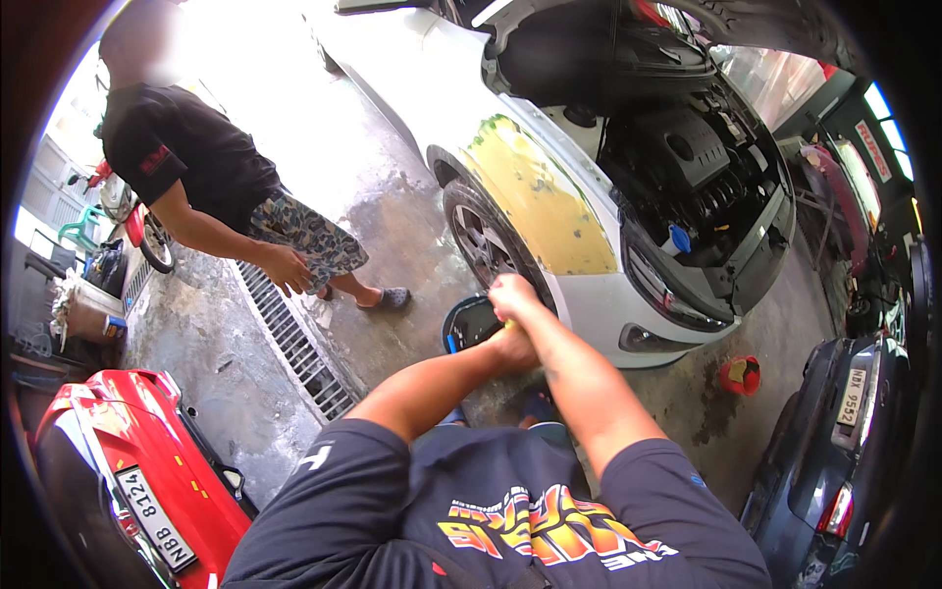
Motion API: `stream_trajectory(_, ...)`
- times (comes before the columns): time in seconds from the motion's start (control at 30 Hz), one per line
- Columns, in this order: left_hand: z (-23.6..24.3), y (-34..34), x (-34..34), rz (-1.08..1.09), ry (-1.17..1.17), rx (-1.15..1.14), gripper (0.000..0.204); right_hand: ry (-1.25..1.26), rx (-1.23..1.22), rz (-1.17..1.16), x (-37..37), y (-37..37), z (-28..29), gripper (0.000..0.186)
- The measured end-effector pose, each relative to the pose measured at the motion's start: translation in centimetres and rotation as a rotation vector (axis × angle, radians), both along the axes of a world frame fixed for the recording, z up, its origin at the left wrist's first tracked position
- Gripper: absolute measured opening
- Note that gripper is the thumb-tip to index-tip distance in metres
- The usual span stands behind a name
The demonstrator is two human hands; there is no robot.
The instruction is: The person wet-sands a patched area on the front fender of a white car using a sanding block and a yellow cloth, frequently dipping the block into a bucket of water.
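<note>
My right hand [513,294] is closed, and my left hand [514,347] is closed just below it, the two almost touching. A small yellowish bit [509,324] shows between them; most of it is hidden by my fingers, so its kind is unclear. Under my hands stands a dark round basin [453,316] with a blue-edged thing [452,343] at its rim. Beyond it is the front wheel [481,236] of a silver car [599,299]. Its fender carries a large patch of yellow filler [549,216], partly sanded, with greenish and grey spots.
The car's hood is up over the engine [677,147]. A red bucket [740,375] stands right of the bumper. At left, a person in a black shirt [186,147] walks near a floor grate [294,339]. A red car [147,461] and a dark car [834,471] flank me.
</note>
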State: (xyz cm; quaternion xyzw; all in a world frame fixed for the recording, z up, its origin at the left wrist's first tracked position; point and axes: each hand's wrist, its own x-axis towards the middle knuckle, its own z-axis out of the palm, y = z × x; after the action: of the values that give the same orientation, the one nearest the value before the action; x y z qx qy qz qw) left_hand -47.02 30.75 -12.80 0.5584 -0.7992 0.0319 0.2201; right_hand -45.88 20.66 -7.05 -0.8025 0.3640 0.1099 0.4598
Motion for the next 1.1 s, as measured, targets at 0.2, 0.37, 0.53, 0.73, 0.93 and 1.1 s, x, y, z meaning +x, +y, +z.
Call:
stream_trajectory(0.2,9.6,10.6,3.3,0.340,0.078,0.018,0.037,-0.151,0.993,-0.248,-10.4,-4.6,1.4,0.032)
stream_trajectory(0.37,12.6,7.8,1.9,0.995,1.091,0.055,0.055,-0.266,0.687,-0.055,-15.5,-2.9,-1.9,0.037)
stream_trajectory(0.53,12.1,4.9,-1.4,1.187,1.215,-0.136,0.074,-0.338,0.704,-0.181,-16.8,-1.6,-0.8,0.017)
stream_trajectory(0.73,15.3,2.9,-6.0,1.234,0.844,0.454,0.091,-0.589,0.774,-0.449,-20.0,-7.9,-1.5,0.015)
stream_trajectory(0.93,8.6,4.2,-9.0,1.004,0.641,0.426,0.088,-0.551,0.719,-0.195,-20.9,-6.4,2.8,0.015)
stream_trajectory(1.1,11.1,2.7,-11.2,0.728,1.203,0.372,0.052,-0.809,0.375,0.067,-20.6,-5.6,2.7,0.016)
